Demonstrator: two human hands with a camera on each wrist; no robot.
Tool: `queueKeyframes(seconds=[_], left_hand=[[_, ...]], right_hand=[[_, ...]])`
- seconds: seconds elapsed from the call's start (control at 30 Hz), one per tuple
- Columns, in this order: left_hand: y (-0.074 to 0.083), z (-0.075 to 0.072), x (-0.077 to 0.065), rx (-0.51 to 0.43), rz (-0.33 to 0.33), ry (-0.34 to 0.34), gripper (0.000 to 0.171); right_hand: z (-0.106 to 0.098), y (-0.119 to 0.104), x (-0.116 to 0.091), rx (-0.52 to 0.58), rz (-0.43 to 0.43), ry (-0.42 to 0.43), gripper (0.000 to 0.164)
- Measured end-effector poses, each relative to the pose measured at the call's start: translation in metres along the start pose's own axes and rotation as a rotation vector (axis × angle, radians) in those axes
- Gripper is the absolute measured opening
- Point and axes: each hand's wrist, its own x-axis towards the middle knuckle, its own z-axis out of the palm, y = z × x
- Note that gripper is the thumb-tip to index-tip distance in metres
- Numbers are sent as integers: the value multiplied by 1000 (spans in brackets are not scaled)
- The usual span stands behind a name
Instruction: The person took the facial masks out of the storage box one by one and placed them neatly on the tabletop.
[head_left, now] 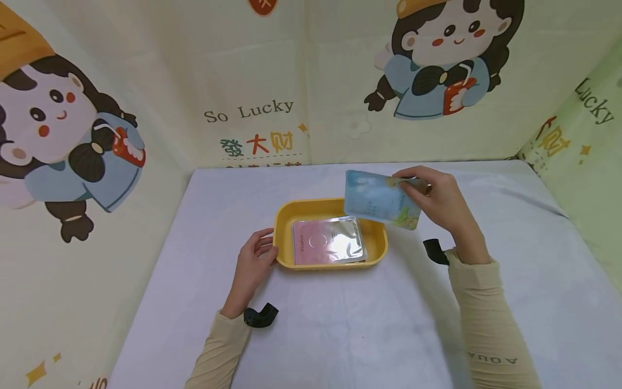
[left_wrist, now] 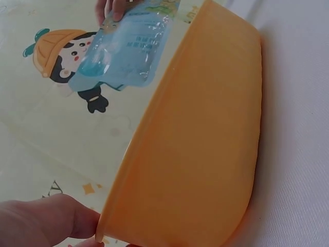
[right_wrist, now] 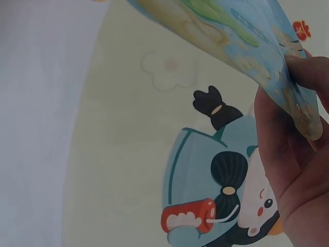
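Note:
A yellow plastic tray (head_left: 335, 267) with rounded corners stands on the white tabletop. In it lies a flat pink and silver sachet (head_left: 316, 242), with the edge of at least one more showing beneath. My left hand (head_left: 252, 265) holds the tray's left end; in the left wrist view the thumb (left_wrist: 56, 218) touches the rim. Above the tray's right back part, my right hand (head_left: 439, 202) pinches a light-blue printed sachet (head_left: 371, 197) by its upper right corner, thumb on one face and fingers on the other. This sachet hides part of the tray's back rim.
The white cloth-covered table (head_left: 350, 329) extends around the tray. A cream curtain (head_left: 335, 129) with cartoon figures and lettering rises behind the table and at both sides. Each wrist wears a black camera mount (head_left: 261, 315).

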Motion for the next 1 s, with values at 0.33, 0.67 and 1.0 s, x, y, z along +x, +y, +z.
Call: queueKeyframes(seconds=[0.33,0.67,1.0], left_hand=[[-1,-1,1,19,-4,-1,43],[-2,0,0,12,0,-4,44],[-4,1,0,6,12,0,44]], right_hand=[[-10,5,-1,-36,24,19,17],[-18,13,-5,-50,42,35,18],[-29,23,-9,-66,46,54,17]])
